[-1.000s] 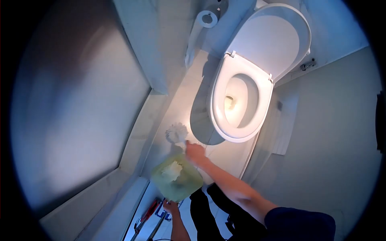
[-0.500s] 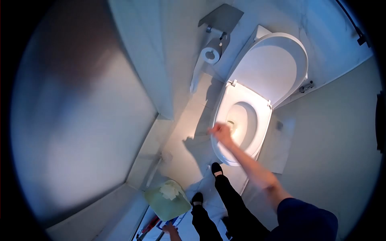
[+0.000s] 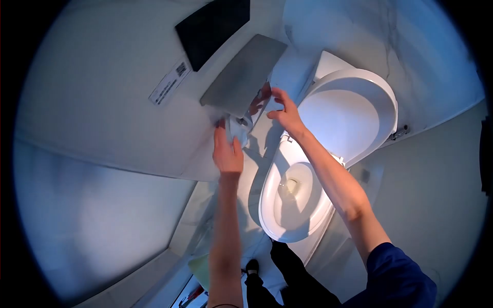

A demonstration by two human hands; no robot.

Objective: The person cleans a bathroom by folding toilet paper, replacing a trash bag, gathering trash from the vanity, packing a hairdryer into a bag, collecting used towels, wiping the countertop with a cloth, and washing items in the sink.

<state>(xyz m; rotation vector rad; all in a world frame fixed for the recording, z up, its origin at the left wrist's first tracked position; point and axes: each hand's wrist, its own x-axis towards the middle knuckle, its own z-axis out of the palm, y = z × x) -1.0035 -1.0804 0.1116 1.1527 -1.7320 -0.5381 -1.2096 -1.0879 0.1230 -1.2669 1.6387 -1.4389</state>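
Note:
A toilet paper roll (image 3: 239, 124) hangs in a wall holder, partly hidden beneath its grey metal cover (image 3: 245, 77). My left hand (image 3: 227, 151) reaches up at the roll's near side, thumb and fingers apart; its fingertips are beside the paper, and whether they press on it is hard to see. On the other side, my right hand (image 3: 288, 115) is held near the holder's shiny end, which mirrors the fingers. That hand is open, its fingers curved and spread, with nothing between them.
A white toilet (image 3: 272, 205) stands to the right, its lid (image 3: 354, 110) raised. A black panel (image 3: 213, 33) and a label (image 3: 168, 83) are on the wall above. Below, a pale green bin (image 3: 201, 269) is partly hidden by my left forearm.
My left hand has risen from beside the bin to the paper roll. My right hand has moved from over the toilet bowl to the holder. The view has shifted toward the wall.

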